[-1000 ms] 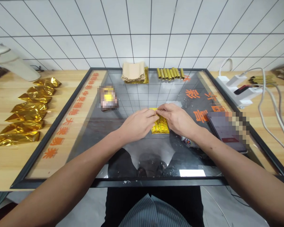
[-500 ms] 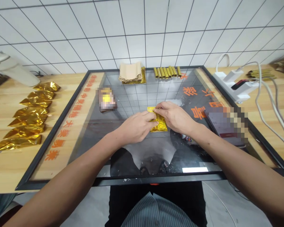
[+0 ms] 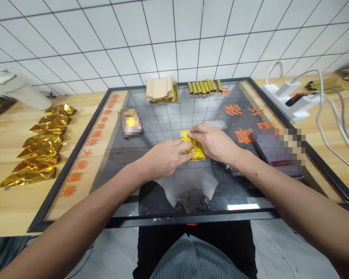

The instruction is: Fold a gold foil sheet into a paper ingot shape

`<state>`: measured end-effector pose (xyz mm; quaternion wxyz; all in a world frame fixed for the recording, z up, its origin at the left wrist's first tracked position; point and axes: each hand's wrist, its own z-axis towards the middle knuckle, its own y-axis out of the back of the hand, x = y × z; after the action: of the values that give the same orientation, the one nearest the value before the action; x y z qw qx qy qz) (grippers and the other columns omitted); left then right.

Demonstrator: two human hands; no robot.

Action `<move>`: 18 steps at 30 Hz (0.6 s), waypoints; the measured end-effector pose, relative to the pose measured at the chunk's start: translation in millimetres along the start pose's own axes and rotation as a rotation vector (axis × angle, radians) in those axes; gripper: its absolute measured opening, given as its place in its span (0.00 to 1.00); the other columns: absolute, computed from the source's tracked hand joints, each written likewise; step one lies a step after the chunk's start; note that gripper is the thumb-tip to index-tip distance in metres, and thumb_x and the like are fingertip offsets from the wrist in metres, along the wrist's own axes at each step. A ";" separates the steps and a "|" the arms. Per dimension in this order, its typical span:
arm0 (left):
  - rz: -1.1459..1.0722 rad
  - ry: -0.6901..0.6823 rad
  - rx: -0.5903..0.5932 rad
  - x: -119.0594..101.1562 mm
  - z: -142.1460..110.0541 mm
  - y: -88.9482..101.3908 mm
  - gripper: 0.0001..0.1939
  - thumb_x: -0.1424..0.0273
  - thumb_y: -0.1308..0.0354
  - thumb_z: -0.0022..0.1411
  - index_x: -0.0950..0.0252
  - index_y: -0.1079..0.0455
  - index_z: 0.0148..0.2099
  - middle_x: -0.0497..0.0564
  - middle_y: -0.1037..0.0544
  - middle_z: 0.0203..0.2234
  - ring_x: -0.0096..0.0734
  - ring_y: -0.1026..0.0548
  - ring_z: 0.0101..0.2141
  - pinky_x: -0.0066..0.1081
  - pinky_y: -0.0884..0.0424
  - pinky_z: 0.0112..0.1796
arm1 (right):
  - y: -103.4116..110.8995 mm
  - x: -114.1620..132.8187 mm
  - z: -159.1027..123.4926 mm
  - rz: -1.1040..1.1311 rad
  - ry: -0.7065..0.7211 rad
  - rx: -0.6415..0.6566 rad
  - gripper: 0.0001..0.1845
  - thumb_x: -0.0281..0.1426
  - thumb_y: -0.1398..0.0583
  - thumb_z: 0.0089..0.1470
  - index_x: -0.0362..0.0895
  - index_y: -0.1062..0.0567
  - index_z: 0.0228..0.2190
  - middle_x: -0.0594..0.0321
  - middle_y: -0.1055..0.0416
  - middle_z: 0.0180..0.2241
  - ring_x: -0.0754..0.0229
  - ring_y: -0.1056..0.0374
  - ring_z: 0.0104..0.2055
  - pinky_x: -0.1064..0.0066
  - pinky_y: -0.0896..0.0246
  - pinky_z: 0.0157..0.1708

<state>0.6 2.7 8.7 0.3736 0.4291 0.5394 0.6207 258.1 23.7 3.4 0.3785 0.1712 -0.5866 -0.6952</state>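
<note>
The right hand [image 3: 216, 141] has its thumb and forefinger drawn together on the top edge of a gold packet [image 3: 197, 150], apparently pinching it. The left hand [image 3: 164, 157] rests its bent fingers and thumb against the packet's left side; whether it grips or only presses, I cannot tell. The packet lies between them on a glass panel [image 3: 186, 188] in a black frame [image 3: 192, 219], set on a wooden bench [image 3: 6, 211]. To the right of the right hand lies a dark flat device [image 3: 269, 149], partly pixelated, beside orange lettering [image 3: 243, 137]. Beyond the left hand sits a small pixelated item [image 3: 130, 123]. Near the panel's far edge are a stack of brown paper pieces [image 3: 159, 90] and, just to its right, a row of short gold tubes [image 3: 204, 88]. Gold foil pouches [image 3: 39, 150] line the bench left of the frame; a white power strip [image 3: 283, 105] with cables stands at the right, before a tiled wall [image 3: 189, 54]
</note>
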 end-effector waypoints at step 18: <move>0.092 0.010 0.009 -23.7 -7.4 9.1 0.26 0.81 0.52 0.72 0.69 0.34 0.69 0.63 0.24 0.61 0.45 0.23 0.58 0.43 0.24 0.57 | 4.3 -12.6 -1.5 0.046 0.124 0.010 0.21 0.27 0.48 0.72 0.40 0.20 0.57 0.44 0.24 0.56 0.42 0.27 0.56 0.49 0.29 0.56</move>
<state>2.0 -23.1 14.2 0.3400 0.4520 0.5239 0.6369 268.7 31.8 4.5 0.4294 0.2023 -0.5691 -0.6714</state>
